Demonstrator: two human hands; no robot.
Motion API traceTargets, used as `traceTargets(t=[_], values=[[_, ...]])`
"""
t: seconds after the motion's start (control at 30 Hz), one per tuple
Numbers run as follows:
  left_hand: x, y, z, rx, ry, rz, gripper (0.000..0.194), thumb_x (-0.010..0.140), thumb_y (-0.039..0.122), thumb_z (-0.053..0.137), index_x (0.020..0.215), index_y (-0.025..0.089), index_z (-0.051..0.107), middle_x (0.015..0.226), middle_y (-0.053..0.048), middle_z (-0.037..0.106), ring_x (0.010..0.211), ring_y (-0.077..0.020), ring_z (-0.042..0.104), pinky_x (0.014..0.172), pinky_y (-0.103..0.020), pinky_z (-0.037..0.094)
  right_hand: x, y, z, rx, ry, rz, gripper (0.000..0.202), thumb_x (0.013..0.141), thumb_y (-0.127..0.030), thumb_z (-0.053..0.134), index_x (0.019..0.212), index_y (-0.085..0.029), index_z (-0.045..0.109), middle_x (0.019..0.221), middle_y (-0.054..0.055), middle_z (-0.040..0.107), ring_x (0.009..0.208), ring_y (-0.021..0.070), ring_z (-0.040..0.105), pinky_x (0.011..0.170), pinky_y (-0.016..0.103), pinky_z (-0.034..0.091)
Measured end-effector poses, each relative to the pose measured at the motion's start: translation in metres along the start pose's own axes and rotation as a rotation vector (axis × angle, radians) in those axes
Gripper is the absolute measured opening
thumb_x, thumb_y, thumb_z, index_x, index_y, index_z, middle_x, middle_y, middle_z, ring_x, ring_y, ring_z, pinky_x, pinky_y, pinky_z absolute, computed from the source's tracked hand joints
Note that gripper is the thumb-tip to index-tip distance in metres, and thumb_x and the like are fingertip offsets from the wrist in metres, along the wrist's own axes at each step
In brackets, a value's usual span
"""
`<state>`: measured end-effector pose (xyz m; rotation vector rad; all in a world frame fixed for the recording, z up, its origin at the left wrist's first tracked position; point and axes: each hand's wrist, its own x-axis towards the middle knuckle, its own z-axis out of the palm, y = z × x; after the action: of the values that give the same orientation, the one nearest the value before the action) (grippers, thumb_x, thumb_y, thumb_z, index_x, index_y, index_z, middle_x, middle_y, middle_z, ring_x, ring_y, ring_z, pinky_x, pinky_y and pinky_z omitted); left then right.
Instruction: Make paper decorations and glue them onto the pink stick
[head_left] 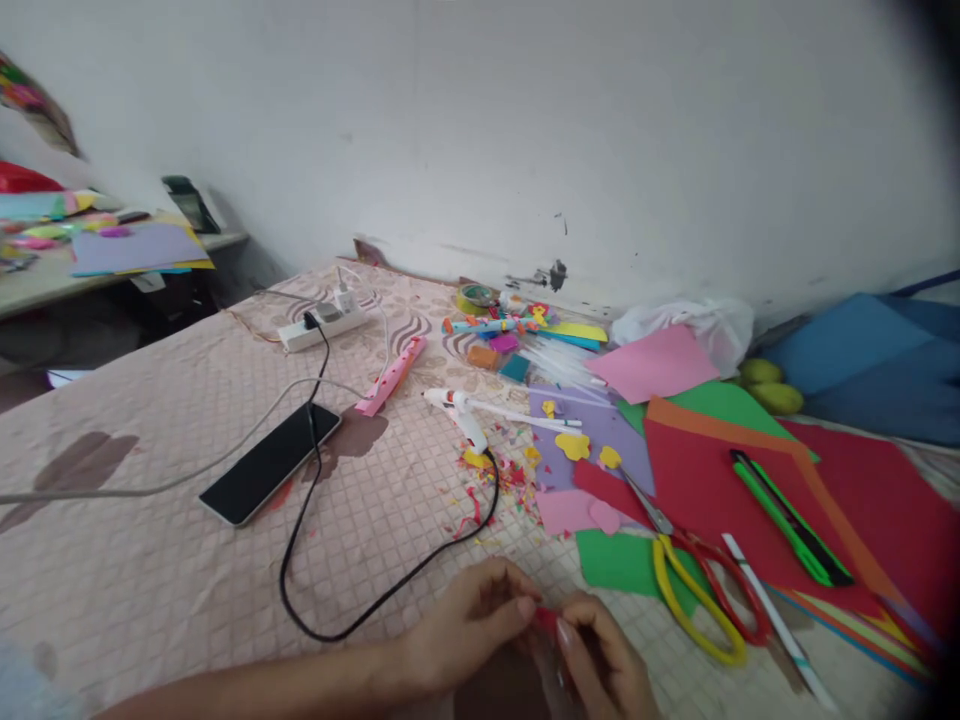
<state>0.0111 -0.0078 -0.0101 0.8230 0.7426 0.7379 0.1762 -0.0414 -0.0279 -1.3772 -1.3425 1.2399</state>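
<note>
My left hand (476,620) and my right hand (604,655) meet at the bottom of the head view. Between their fingertips they pinch a small red piece (546,619), perhaps paper or foam; most of it is hidden by the fingers. Beyond the hands lies a white glue gun (466,424) with a glue stick in its back and a black cord curving toward me. Colourful paper scraps (510,478) are scattered beside it. To the right of my hands, scissors (694,585) with yellow and red handles rest on a green sheet (626,562).
A phone (270,466) and a power strip (324,328) lie on the left, with cables crossing the cloth. A pink decorated strip (394,375) lies mid-table. Red sheets (720,500), a green cutter (791,520) and a white glue stick (780,620) occupy the right. A wall rises behind.
</note>
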Motion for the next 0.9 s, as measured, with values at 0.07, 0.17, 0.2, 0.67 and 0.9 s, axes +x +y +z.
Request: traceTargets(t=[0.07, 0.17, 0.2, 0.67, 0.9], values=[[-0.001, 0.002, 0.0, 0.043, -0.009, 0.0, 0.039, 0.073, 0.051, 0.062, 0.086, 0.015, 0.055, 0.075, -0.001, 0.059, 0.067, -0.0117, 0.056, 0.067, -0.026, 0.043, 0.001, -0.002, -0.005, -0.073, -0.059, -0.044, 0.025, 0.087, -0.041, 0.045, 0.072, -0.021, 0.052, 0.063, 0.0, 0.048, 0.056, 0.0137, 0.046, 0.051, 0.023, 0.039], [-0.001, 0.004, -0.001, 0.129, -0.03, 0.028, 0.037, 0.076, 0.049, 0.059, 0.082, 0.013, 0.056, 0.074, -0.002, 0.06, 0.069, -0.0118, 0.056, 0.069, -0.026, 0.043, 0.0, -0.005, -0.007, -0.133, -0.014, -0.085, 0.022, 0.087, -0.038, 0.046, 0.075, -0.02, 0.051, 0.063, -0.002, 0.046, 0.055, 0.0121, 0.045, 0.05, 0.022, 0.038], [-0.001, 0.004, -0.001, 0.136, -0.034, 0.036, 0.036, 0.076, 0.048, 0.06, 0.082, 0.013, 0.056, 0.074, -0.002, 0.06, 0.069, -0.0115, 0.056, 0.069, -0.025, 0.043, 0.0, -0.005, -0.007, -0.126, -0.011, -0.084, 0.022, 0.088, -0.038, 0.045, 0.075, -0.02, 0.05, 0.061, -0.003, 0.045, 0.053, 0.0113, 0.044, 0.049, 0.022, 0.037], [-0.002, 0.004, 0.005, 0.344, -0.038, 0.087, 0.028, 0.076, 0.039, 0.062, 0.075, 0.012, 0.056, 0.066, -0.001, 0.06, 0.06, -0.0097, 0.055, 0.061, -0.023, 0.043, -0.001, -0.009, -0.001, -0.082, -0.041, -0.166, 0.02, 0.087, -0.033, 0.048, 0.073, -0.019, 0.049, 0.059, -0.004, 0.046, 0.05, 0.0094, 0.042, 0.047, 0.022, 0.036], [-0.004, 0.005, 0.006, 0.325, -0.009, 0.108, 0.024, 0.077, 0.035, 0.06, 0.075, 0.012, 0.055, 0.065, -0.001, 0.059, 0.059, -0.0094, 0.054, 0.06, -0.023, 0.043, -0.004, -0.012, 0.0, -0.078, 0.068, -0.297, 0.01, 0.085, -0.027, 0.052, 0.093, -0.021, 0.054, 0.083, 0.002, 0.056, 0.071, 0.0136, 0.054, 0.059, 0.025, 0.044]])
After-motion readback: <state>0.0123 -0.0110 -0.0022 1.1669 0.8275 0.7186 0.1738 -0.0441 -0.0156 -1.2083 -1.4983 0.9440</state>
